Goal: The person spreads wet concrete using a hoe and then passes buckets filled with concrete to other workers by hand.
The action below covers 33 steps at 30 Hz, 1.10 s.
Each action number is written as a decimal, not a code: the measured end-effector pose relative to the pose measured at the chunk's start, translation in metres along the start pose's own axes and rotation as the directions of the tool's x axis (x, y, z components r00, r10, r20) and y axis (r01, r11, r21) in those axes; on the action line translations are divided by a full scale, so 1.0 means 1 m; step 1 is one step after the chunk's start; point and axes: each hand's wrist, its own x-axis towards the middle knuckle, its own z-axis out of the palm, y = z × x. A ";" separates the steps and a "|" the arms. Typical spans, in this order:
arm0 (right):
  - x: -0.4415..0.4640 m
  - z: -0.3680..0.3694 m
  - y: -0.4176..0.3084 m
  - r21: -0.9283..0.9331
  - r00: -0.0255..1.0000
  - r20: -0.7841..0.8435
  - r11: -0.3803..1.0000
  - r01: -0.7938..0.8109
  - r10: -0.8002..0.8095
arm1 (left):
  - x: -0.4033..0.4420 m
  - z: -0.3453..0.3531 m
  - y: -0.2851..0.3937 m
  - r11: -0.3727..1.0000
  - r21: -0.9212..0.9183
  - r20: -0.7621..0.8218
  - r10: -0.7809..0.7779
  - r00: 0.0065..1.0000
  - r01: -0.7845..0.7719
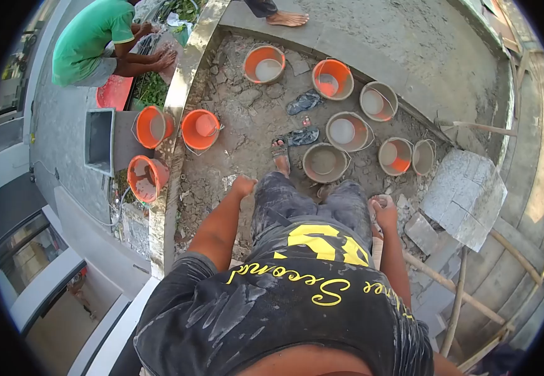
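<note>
Down by the left thigh of the dusty trousers [275,199], the left hand [243,186] is hanging with its back turned up, and the fingers are mostly hiding from view, so can't tell if it's clutching anything. Over beside the other thigh, the right hand [383,210] is hanging with its fingers curling loosely; can't tell whether it's empty either. Both arms are coming out of a smeared black T-shirt [234,329] with yellow lettering.

Just ahead of the knees, a cement-caked bucket [323,178] is sitting on the rubbly ground [237,135], right near the left foot [280,155]. Past the left hand, an orange bucket [191,134] is standing close to the low wall [187,75]. Six more buckets are spreading out farther ahead and to the right, mostly orange under grey smears, and two others are resting on or against the wall.

Off beyond the right hand, a silvery sheet [463,197] is lying with wooden poles [457,301] nearby. Across the wall, a co-worker in a green shirt [90,44] is sitting near a rectangular tub [111,166]. Up top, another person's bare foot [287,19] is resting by the wet-looking cement [409,37].
</note>
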 end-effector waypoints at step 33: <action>0.227 0.358 0.232 0.393 0.759 0.282 0.651 -0.650 0.587 | 0.126 0.077 0.085 0.357 0.929 -0.063 -0.098 0.993 0.094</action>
